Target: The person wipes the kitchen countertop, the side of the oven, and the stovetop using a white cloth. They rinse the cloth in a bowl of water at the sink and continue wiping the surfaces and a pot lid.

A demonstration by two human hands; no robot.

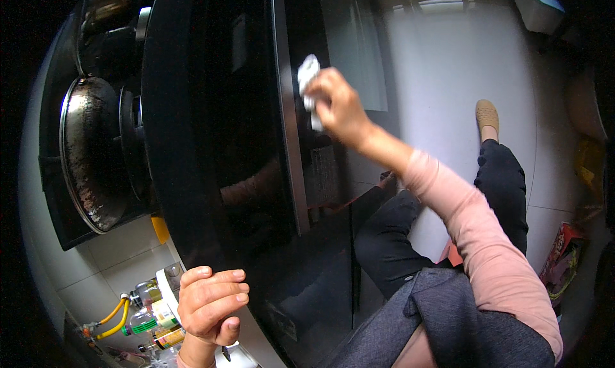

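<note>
My right hand [338,103] pinches a crumpled white cloth or paper wipe [309,77] against the glossy black front panel of a kitchen appliance [250,142], just right of its long metal trim strip [290,127]. The hand is slightly blurred. My left hand [211,303] is raised at the lower left, by the appliance's near corner and the bottles, with its fingers loosely curled and nothing seen in it. My right arm's reflection shows in the dark surface.
At the left, a worn metal wok [89,156] sits on a gas hob. Bottles [144,320] in a white rack and yellow hoses [115,320] are at the lower left. My shod foot [487,115] rests on the pale floor. A red box [559,252] lies at the right.
</note>
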